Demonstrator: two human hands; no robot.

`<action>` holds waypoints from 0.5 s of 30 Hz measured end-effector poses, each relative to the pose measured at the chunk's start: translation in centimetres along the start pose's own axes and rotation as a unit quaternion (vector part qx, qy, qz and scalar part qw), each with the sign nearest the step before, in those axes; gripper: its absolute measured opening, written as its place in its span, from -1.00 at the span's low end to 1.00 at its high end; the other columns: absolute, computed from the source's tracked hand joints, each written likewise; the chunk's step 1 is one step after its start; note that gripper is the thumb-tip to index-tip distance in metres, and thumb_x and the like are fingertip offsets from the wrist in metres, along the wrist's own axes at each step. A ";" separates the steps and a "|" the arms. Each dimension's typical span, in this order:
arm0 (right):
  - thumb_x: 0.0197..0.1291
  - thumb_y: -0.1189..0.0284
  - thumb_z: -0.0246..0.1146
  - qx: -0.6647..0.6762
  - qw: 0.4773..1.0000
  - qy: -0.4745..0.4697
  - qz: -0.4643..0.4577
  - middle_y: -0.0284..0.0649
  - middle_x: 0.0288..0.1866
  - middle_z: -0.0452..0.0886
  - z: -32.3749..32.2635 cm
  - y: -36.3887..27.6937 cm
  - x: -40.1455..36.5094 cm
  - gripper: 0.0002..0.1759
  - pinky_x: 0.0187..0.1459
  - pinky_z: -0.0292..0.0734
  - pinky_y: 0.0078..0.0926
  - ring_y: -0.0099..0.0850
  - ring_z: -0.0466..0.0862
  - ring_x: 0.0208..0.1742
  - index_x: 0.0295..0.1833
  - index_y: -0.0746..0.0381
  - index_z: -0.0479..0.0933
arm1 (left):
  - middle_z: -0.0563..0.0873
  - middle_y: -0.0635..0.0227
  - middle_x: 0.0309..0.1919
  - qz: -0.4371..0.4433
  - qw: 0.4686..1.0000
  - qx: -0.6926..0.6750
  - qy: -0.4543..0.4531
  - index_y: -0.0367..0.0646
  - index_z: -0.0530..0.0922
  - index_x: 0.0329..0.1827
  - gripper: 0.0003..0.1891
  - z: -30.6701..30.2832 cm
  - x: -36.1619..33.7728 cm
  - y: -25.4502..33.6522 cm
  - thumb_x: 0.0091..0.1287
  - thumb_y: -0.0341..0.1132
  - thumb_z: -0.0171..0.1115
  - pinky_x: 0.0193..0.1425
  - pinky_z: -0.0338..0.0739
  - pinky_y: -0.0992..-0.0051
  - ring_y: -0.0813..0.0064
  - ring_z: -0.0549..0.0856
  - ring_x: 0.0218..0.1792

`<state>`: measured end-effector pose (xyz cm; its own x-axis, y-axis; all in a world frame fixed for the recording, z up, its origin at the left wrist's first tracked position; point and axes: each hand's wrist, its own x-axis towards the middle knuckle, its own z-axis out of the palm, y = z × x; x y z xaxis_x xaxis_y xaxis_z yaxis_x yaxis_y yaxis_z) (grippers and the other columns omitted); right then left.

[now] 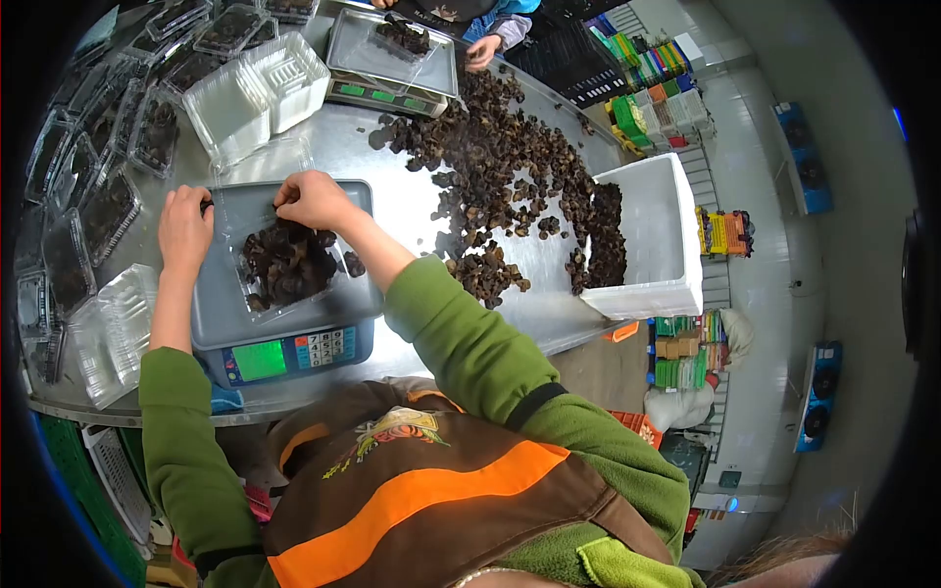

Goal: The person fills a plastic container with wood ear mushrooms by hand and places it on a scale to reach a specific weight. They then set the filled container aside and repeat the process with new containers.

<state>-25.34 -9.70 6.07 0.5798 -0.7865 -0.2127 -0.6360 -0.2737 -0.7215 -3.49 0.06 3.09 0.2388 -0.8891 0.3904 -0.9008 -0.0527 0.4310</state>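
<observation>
A clear plastic tray [235,257] holding dark brown mushrooms [284,263] rests on the grey pan of a scale [218,312] with a lit green display. At the tray's upper left is my left hand [184,227], its fingers closed round a small dark piece. My right hand [319,203] pinches something dark at the upper edge of the mushrooms; most of it is hidden by the fingers. One loose piece [354,265] lies on the pan right of the tray. A large spread of mushrooms [520,162] covers the metal table to the right.
A white foam box [671,235] stands at the table's right edge. Stacked empty trays [257,96] and filled packs [108,211] lie left and behind. Across the table, a co-worker's hand [482,53] is beside a second scale [392,61].
</observation>
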 end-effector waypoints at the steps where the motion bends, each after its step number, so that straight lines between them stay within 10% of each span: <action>1: -0.14 0.40 0.40 -0.001 1.000 0.001 -0.001 -0.20 -0.25 0.74 -0.1 0.0 0.0 -0.74 -0.11 0.60 -0.38 -0.26 0.72 -0.22 -0.23 0.17 0.70 | 0.60 0.30 -0.29 -0.021 1.000 0.001 -0.015 -0.16 0.59 -0.28 -0.82 0.2 0.1 0.0 0.06 -0.46 0.37 -0.05 0.51 0.26 0.21 0.58 -0.14; 15: 0.19 0.51 0.33 0.532 0.837 -0.084 0.094 -0.27 -0.23 0.64 -2.6 -0.4 -5.5 -0.74 -0.22 0.68 -0.58 -0.45 0.71 -0.23 -0.02 0.31 0.53 | 0.61 0.31 -0.41 -0.151 0.983 -0.097 0.030 -0.14 0.60 -0.23 -0.84 -1.7 -2.0 -0.3 0.11 -0.48 0.28 -0.25 0.50 0.38 0.35 0.57 -0.40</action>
<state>-29.57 -6.71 9.28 0.6410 -0.6464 -0.4138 0.0370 0.5646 -0.8246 -3.08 2.62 3.61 0.5120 -0.8169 0.2656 -0.7000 -0.2176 0.6802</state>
